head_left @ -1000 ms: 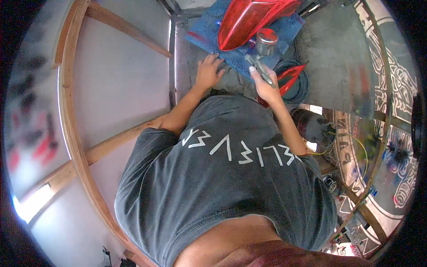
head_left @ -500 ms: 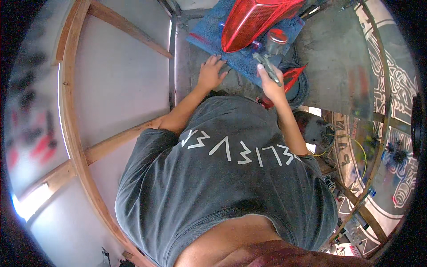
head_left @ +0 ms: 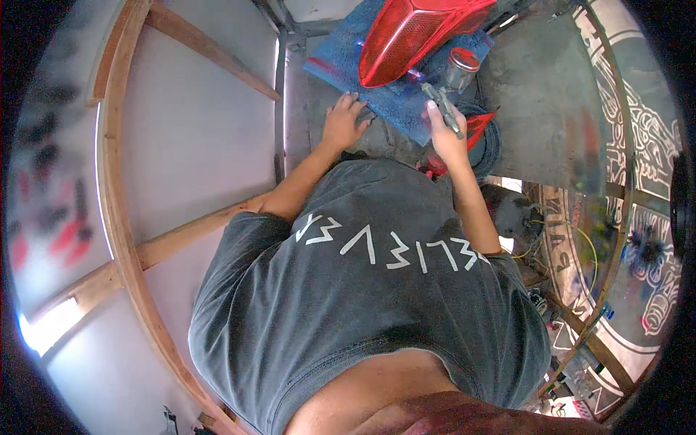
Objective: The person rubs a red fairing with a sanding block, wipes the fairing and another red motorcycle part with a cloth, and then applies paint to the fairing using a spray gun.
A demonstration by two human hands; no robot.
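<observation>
My right hand (head_left: 448,134) is wrapped round a small metal spray gun (head_left: 442,109), whose side cup (head_left: 461,71) shows red at its top. The gun's front end points toward a glossy red tapered panel (head_left: 406,43) with a mesh-like pattern, which lies on a blue cloth (head_left: 333,64). My left hand (head_left: 344,123) rests flat with fingers spread at the cloth's near left edge, holding nothing. Beside my right wrist a pointed red piece (head_left: 480,127) sticks out, partly hidden by that hand.
Dark coiled hose or a round rim (head_left: 491,151) lies right of my right wrist. A dark round tank (head_left: 507,206) stands lower right. Wooden beams (head_left: 116,145) frame pale panels on my left. Dark boards with white drawings (head_left: 638,130) stand on the right.
My right hand and the spray gun have shifted slightly to the right. My left hand has stayed nearly in place, and the red panel lies as before.
</observation>
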